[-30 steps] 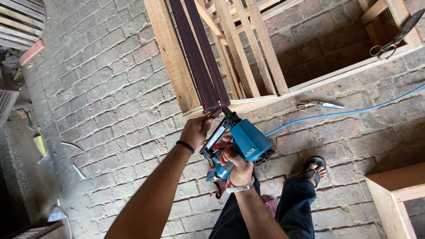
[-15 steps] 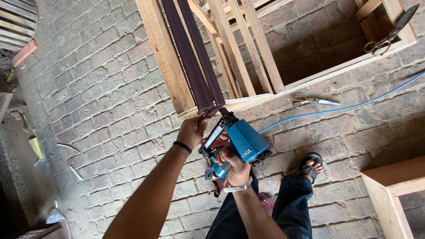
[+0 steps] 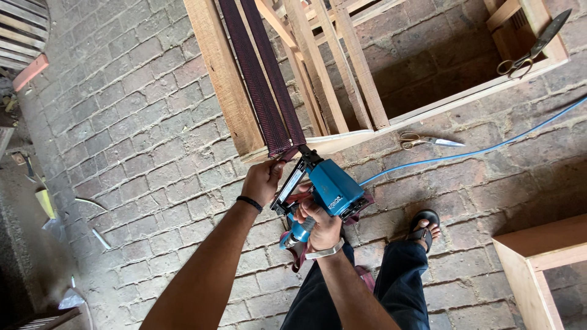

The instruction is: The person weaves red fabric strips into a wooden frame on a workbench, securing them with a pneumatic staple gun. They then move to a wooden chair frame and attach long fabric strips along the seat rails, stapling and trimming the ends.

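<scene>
Two dark webbing straps point(image 3: 263, 79) are running lengthwise up the open wooden frame point(image 3: 223, 79), which is holding nothing else. His left hand point(image 3: 263, 180) is pinching the strap ends closed against the frame's lower rail. His right hand point(image 3: 318, 223) is wrapping fully around the blue staple gun point(image 3: 327, 189), its nose pointing up-left at the rail.

Bare forearms, black band on left wrist point(image 3: 249, 203), silver bracelet on right wrist point(image 3: 324, 250), dark trousers point(image 3: 391, 287), black sandal point(image 3: 424, 227)
</scene>
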